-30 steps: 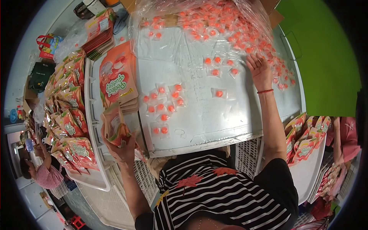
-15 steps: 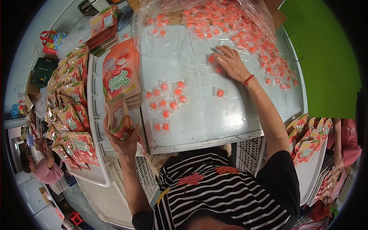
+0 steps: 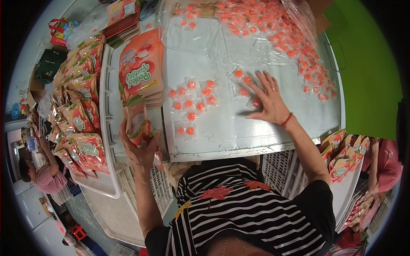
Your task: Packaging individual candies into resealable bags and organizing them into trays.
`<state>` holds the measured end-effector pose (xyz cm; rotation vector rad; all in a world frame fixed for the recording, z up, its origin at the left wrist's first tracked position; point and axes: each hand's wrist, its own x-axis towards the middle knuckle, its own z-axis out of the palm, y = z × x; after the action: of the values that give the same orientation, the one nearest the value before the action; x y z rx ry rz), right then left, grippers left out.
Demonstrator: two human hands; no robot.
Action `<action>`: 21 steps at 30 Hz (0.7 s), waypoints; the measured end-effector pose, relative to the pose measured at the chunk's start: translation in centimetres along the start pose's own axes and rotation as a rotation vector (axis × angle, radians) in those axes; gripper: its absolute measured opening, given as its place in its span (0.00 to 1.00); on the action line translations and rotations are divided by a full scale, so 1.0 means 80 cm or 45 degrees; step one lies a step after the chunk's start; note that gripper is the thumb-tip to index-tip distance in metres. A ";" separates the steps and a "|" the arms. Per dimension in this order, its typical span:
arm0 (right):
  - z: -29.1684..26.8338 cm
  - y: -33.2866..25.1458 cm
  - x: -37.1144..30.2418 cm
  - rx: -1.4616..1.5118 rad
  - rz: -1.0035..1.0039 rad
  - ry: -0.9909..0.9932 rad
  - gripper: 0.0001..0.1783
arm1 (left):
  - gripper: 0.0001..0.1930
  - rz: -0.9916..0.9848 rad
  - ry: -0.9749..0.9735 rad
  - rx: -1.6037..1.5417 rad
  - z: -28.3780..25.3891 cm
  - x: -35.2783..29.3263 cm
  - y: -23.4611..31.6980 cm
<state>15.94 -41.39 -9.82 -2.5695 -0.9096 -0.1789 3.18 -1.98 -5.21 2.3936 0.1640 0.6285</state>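
Note:
My left hand (image 3: 140, 149) is closed round the lower part of an open red and green candy pouch (image 3: 136, 117), whose mouth gapes away from me. Over the table my right hand (image 3: 273, 102) has its fingers spread. Several wrapped orange-red candies (image 3: 243, 92) lie at its fingertips, one partly hidden beneath the fingers; nothing is gripped. Between the hands is a loose group of the same candies (image 3: 189, 103) in clear square wrappers. Beyond the held pouch lies a stack of flat pouches (image 3: 139, 70).
A large candy heap (image 3: 256, 19) spills from a clear plastic bag at the far side. On the left, a white tray (image 3: 112, 170) holds rows of filled pouches (image 3: 81, 121). More pouches (image 3: 341, 164) stand in a right-hand tray. Another pouch stack (image 3: 124, 25) is at far left.
My right hand has drawn nearer to me and spread its fingers, leaving candies close together at its fingertips. My left hand keeps the pouch, now showing more open. The whole view has shifted slightly.

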 end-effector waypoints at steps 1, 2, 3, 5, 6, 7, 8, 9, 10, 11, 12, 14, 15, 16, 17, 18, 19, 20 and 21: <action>0.003 -0.010 0.007 -0.061 -0.003 -0.070 0.52 | 0.47 0.024 -0.003 -0.018 0.001 0.000 0.005; 0.012 -0.008 0.020 -0.055 -0.025 -0.012 0.51 | 0.47 0.051 0.003 -0.028 0.001 0.002 0.010; 0.014 -0.007 0.029 -0.048 -0.041 -0.007 0.51 | 0.47 0.049 0.017 -0.015 0.002 0.003 0.014; 0.021 -0.012 0.051 -0.081 -0.062 -0.084 0.50 | 0.46 0.248 -0.056 0.085 0.005 0.007 0.020; 0.024 -0.018 0.061 -0.084 -0.081 -0.064 0.44 | 0.46 0.394 -0.047 0.185 0.008 0.011 0.025; 0.028 -0.018 0.069 -0.060 -0.119 -0.063 0.44 | 0.46 0.538 -0.045 0.288 0.014 0.018 0.031; 0.033 -0.016 0.073 -0.142 -0.095 -0.077 0.39 | 0.47 0.546 -0.098 0.243 0.019 0.022 0.035; 0.035 -0.024 0.079 -0.223 -0.076 -0.087 0.35 | 0.47 0.551 -0.145 0.201 0.021 0.023 0.041; 0.037 -0.036 0.085 -0.225 -0.123 0.087 0.25 | 0.47 0.527 -0.131 0.235 0.023 0.024 0.045; 0.044 -0.041 0.083 -0.213 -0.140 0.081 0.25 | 0.47 0.543 -0.120 0.176 0.030 0.027 0.046; 0.052 -0.040 0.081 -0.185 -0.120 0.141 0.21 | 0.48 0.568 -0.108 0.114 0.037 0.031 0.049; 0.052 -0.047 0.078 -0.179 -0.098 0.280 0.13 | 0.48 0.535 -0.115 0.102 0.046 0.034 0.050; 0.057 -0.043 0.078 -0.180 -0.102 0.283 0.13 | 0.48 0.511 -0.128 0.080 0.051 0.035 0.051; 0.065 -0.035 0.078 -0.134 -0.073 0.288 0.12 | 0.48 0.512 -0.122 0.081 0.055 0.037 0.052; 0.065 -0.034 0.079 -0.090 -0.040 0.292 0.11 | 0.49 0.503 -0.119 0.087 0.061 0.039 0.054; 0.064 -0.034 0.083 -0.095 -0.040 0.296 0.11 | 0.50 0.495 -0.116 0.093 0.065 0.040 0.055; 0.063 -0.036 0.088 0.302 0.231 0.343 0.09 | 0.50 0.500 -0.112 0.090 0.069 0.042 0.055; 0.060 -0.043 0.097 0.703 0.498 0.380 0.08 | 0.51 0.481 -0.135 0.124 0.075 0.045 0.053; 0.047 -0.060 0.110 0.702 0.495 0.380 0.08 | 0.52 0.460 -0.159 0.157 0.079 0.045 0.053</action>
<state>19.72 -31.41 -9.40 -2.0742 -0.2826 -0.1640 9.19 -7.87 -5.36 2.5971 -0.2979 0.6422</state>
